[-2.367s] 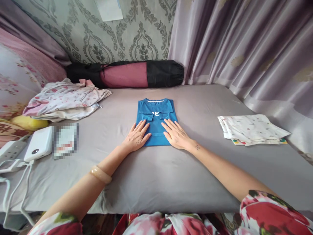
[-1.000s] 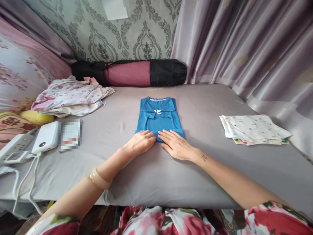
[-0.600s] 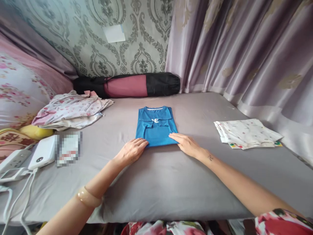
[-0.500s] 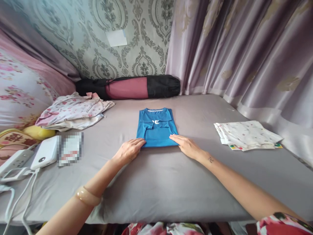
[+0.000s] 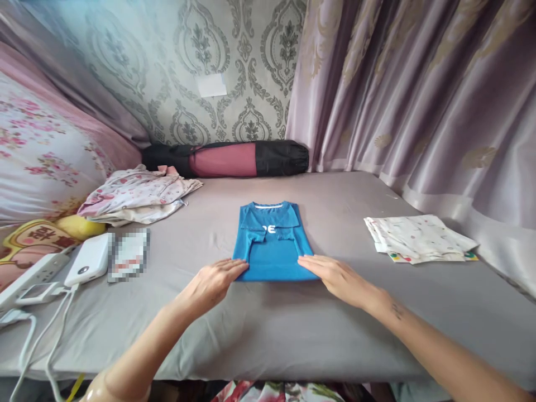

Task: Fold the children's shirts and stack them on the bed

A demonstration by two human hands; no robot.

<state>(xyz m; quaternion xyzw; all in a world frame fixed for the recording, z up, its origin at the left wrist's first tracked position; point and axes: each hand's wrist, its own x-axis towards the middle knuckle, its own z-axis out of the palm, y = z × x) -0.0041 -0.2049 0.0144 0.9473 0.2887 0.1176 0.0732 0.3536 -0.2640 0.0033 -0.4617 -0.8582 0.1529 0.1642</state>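
A blue shirt [image 5: 271,241], folded into a narrow rectangle with its sleeves tucked in, lies flat on the grey bed sheet [image 5: 259,329]. My left hand [image 5: 212,281] rests flat at the shirt's near left corner, fingers stretched out and together, fingertips touching the hem. My right hand [image 5: 335,276] lies flat at the near right corner, fingers extended onto the hem. Neither hand grips the cloth.
A folded white patterned cloth [image 5: 419,238] lies at the right. A floral garment pile [image 5: 138,193] sits at the left, a rolled mat in a black bag [image 5: 234,158] along the wall. A white power bank [image 5: 89,266], cables and a power strip [image 5: 25,279] lie at the near left.
My hands slid from the top of the shirt down to its near hem, then apart to its two near corners. The camera tilted up and back a little.
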